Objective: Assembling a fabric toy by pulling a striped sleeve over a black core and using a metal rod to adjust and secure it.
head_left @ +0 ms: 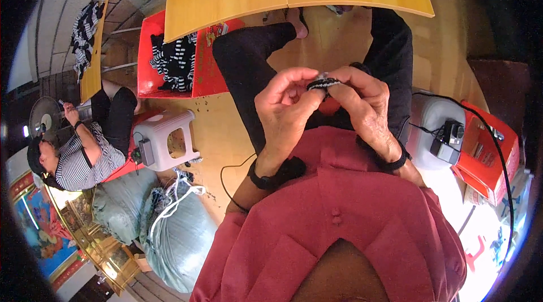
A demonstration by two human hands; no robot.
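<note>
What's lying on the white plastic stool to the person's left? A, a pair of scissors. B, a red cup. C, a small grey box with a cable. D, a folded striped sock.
C: a small grey box with a cable sits on the white stool, with no scissors, sock or cup on it.

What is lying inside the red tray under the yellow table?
The red tray holds black-and-white striped socks. The yellow table hides its far part, so anything more there cannot be seen.
</note>
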